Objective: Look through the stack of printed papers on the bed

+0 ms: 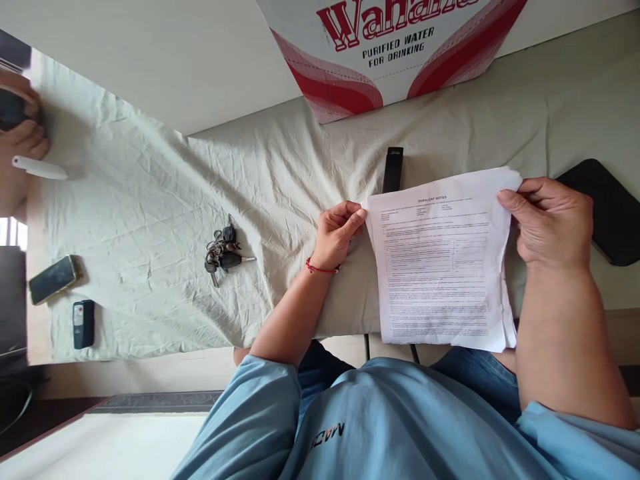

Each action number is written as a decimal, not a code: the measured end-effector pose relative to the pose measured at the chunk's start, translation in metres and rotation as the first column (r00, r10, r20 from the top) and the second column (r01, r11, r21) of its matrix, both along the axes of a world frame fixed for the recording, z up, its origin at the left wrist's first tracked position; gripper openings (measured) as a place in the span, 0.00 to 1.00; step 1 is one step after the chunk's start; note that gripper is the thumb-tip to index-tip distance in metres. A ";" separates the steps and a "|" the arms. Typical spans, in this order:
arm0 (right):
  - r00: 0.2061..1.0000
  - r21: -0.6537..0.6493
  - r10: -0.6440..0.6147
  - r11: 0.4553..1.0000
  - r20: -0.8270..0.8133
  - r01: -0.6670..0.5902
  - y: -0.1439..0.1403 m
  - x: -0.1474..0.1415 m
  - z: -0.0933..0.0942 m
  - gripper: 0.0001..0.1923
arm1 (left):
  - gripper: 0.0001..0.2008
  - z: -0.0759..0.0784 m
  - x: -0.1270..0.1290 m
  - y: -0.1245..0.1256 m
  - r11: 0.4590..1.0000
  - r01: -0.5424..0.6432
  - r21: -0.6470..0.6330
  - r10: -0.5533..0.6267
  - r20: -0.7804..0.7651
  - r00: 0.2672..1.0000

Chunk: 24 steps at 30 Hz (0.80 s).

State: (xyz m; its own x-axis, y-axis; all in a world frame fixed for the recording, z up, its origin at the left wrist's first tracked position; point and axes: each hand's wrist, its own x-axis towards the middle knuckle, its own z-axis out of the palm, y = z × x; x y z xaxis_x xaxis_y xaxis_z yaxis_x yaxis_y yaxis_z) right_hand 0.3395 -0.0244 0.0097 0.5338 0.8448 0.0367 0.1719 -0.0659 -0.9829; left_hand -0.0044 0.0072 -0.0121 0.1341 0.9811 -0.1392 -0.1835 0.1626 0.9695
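Observation:
A stack of printed paper sheets (440,267) stands slightly raised over the cloth-covered table (150,213). My left hand (337,233), with a red thread bracelet at the wrist, pinches the stack's top left corner. My right hand (550,223) grips the top right corner, thumb on the front. Behind the top edge of the papers lies a black stapler (393,168), partly hidden by them.
A bunch of keys (223,253) lies left of my left hand. A phone (53,279) and a small dark remote (83,324) sit near the table's left end. A black flat object (610,210) lies at right. A water carton (395,47) stands behind. Another person's hand (20,133) with a white pen (39,168) is at far left.

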 end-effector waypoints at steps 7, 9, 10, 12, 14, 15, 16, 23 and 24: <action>1.000 -0.025 0.020 0.999 0.007 -0.019 0.001 -0.002 0.004 0.33 | 0.33 0.000 0.000 0.000 1.000 -0.007 0.019 0.007 -0.014 1.000; 1.000 -0.018 0.015 1.000 0.015 -0.015 0.001 -0.003 0.004 0.33 | 0.33 0.000 0.001 0.000 0.999 -0.010 0.032 0.010 -0.024 1.000; 1.000 -0.014 0.011 1.000 0.018 -0.011 0.001 -0.003 0.004 0.33 | 0.33 0.000 0.002 0.000 0.999 -0.013 0.039 0.014 -0.032 0.999; 1.000 -0.008 0.013 1.000 0.020 -0.013 0.001 -0.003 0.003 0.34 | 0.34 0.000 0.002 -0.001 0.999 -0.021 0.050 0.024 -0.051 0.998; 1.000 -0.003 0.020 1.000 0.019 -0.020 0.000 -0.001 0.001 0.33 | 0.34 0.000 0.002 -0.001 0.998 -0.033 0.055 0.036 -0.068 0.997; 1.000 -0.002 0.027 1.000 0.017 -0.027 0.000 -0.001 0.001 0.33 | 0.34 -0.001 0.002 -0.001 0.998 -0.039 0.057 0.044 -0.077 0.996; 0.999 0.001 0.029 1.000 0.014 -0.029 0.000 0.000 0.000 0.33 | 0.34 -0.001 0.002 -0.001 0.997 -0.045 0.058 0.050 -0.085 0.995; 1.000 0.011 0.027 1.000 -0.010 -0.027 0.000 0.001 0.001 0.31 | 0.35 0.000 0.003 -0.002 0.996 -0.073 0.056 0.078 -0.105 0.991; 1.000 0.012 0.020 1.000 -0.012 -0.019 0.000 0.001 0.002 0.31 | 0.35 0.002 0.003 -0.002 0.996 -0.070 0.055 0.075 -0.099 0.992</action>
